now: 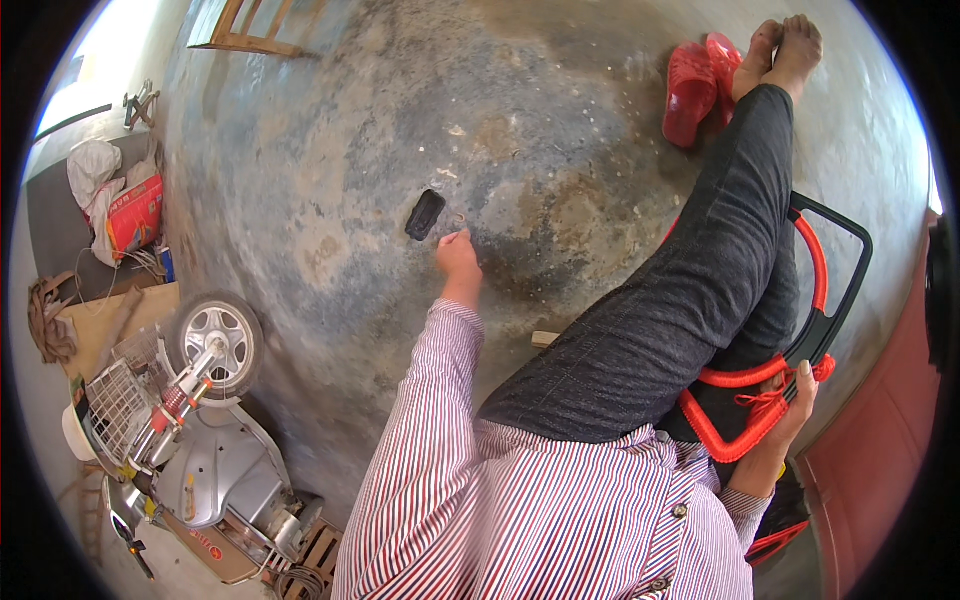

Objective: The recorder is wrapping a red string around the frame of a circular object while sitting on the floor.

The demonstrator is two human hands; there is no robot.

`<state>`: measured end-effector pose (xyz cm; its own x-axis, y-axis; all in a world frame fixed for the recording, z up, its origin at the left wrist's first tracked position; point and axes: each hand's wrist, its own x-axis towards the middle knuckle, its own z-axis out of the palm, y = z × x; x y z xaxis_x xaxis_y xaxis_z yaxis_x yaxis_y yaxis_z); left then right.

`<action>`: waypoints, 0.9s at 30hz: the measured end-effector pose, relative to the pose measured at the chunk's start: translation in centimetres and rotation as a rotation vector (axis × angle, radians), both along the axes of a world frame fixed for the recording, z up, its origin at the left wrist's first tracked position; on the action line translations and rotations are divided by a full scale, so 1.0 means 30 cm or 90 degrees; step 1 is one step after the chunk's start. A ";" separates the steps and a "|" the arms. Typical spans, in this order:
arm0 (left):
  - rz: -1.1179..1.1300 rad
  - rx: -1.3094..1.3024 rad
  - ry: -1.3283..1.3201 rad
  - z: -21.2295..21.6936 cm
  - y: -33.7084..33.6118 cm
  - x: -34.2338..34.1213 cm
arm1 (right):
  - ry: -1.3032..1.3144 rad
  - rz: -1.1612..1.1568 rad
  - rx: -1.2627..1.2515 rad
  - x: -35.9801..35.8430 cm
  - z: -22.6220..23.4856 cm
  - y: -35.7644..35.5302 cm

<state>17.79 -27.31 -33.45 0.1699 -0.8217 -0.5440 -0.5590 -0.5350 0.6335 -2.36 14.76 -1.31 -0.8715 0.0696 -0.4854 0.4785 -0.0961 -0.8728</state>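
My left hand (459,264) reaches out over the floor with its fingers pinched together. Something small and thin shows at the fingertips, too small to name. Just beyond it on the floor lies a black oblong object (426,215). At the right, my right hand (793,415) grips a black frame (848,240) with rounded corners, standing against my crossed legs (650,310). Red cord (724,428) is wound around parts of the frame, and loose red strands (765,405) hang by the right hand. My legs hide part of the frame.
A grey scooter (215,465) with a wire basket stands at the lower left. Behind it is a red and white sack (135,215). Red slippers (690,95) lie near my bare feet. A small wooden piece (545,339) rests on the floor. A reddish panel (870,440) borders the right.
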 end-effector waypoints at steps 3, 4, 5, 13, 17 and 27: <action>0.107 0.035 0.011 -0.014 0.005 -0.049 | 0.000 -0.001 0.008 0.004 0.003 -0.012; 0.135 0.041 0.000 -0.010 0.002 -0.066 | 0.001 0.002 0.008 0.004 0.004 -0.014; 0.138 0.041 0.001 -0.005 -0.005 -0.078 | 0.001 -0.004 0.020 0.004 0.004 -0.015; -0.058 0.044 -0.245 -0.113 -0.090 -0.006 | -0.015 -0.001 -0.010 -0.001 0.005 -0.031; 0.022 0.125 -0.205 -0.043 -0.009 -0.141 | -0.007 -0.034 0.028 -0.001 0.007 -0.010; -0.332 -0.257 -0.279 0.139 -0.023 -0.055 | -0.007 -0.026 0.023 -0.003 0.002 -0.012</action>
<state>16.14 -27.99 -29.29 -0.1623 -0.9738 -0.1590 -0.9175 0.0896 0.3874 -2.46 14.39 -1.26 -0.8621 0.1228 -0.4917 0.4845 -0.0851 -0.8706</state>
